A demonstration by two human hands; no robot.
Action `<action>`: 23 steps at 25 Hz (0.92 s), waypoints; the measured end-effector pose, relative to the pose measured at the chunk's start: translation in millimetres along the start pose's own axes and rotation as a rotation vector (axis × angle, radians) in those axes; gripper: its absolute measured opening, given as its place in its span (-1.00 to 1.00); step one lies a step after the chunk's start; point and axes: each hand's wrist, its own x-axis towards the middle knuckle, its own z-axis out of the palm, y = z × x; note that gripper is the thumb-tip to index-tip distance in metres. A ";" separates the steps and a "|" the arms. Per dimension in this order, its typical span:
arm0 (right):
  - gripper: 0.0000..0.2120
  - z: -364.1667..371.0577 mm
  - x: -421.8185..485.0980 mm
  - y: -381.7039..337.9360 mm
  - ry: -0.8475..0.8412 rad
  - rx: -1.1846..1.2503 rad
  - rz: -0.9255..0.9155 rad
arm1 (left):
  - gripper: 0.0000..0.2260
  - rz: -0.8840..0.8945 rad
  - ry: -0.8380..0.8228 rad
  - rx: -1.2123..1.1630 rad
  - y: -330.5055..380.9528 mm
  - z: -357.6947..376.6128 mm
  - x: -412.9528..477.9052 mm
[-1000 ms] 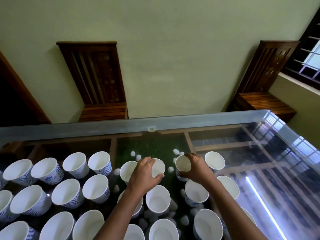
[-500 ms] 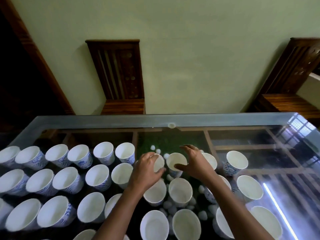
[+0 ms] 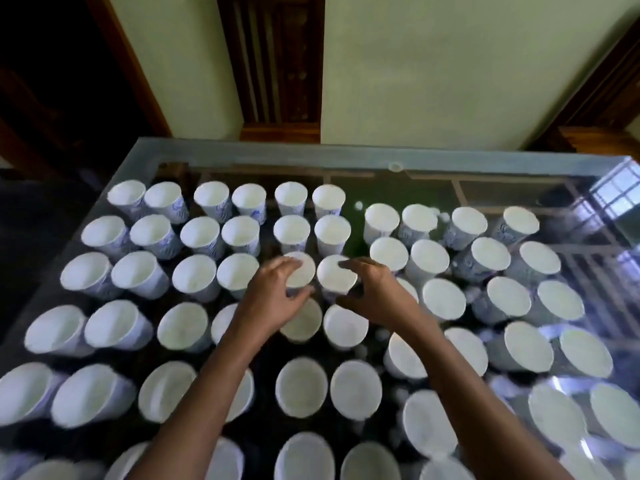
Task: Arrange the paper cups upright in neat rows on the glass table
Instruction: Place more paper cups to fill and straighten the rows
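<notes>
Paper cups (image 3: 239, 235) crowd the glass table (image 3: 277, 154) in rows; my left hand (image 3: 273, 301) and right hand (image 3: 379, 294) each grip one at frame centre — low forearms could topple packed neighbours.

- View tips down, and many more paper cups (image 3: 194, 275) show on the worktop (image 3: 277, 152).
- Left hand (image 3: 273, 301) on the left cup (image 3: 304, 273), right hand (image 3: 377, 294) on the right cup (image 3: 336, 278): now two rows back from the far edge.
</notes>
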 end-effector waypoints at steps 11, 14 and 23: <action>-0.42 56.2 -171.6 -53.1 0.031 0.035 0.220 | -0.57 0.062 -0.221 -0.073 -15.0 -17.8 -165.9; -0.34 66.6 -199.1 -50.0 -0.045 -0.022 0.256 | -0.50 0.135 -0.291 -0.022 -5.3 -4.6 -182.9; -0.21 74.6 -221.1 -40.7 -0.135 -0.101 0.251 | -0.31 0.131 -0.366 0.055 4.6 14.4 -199.8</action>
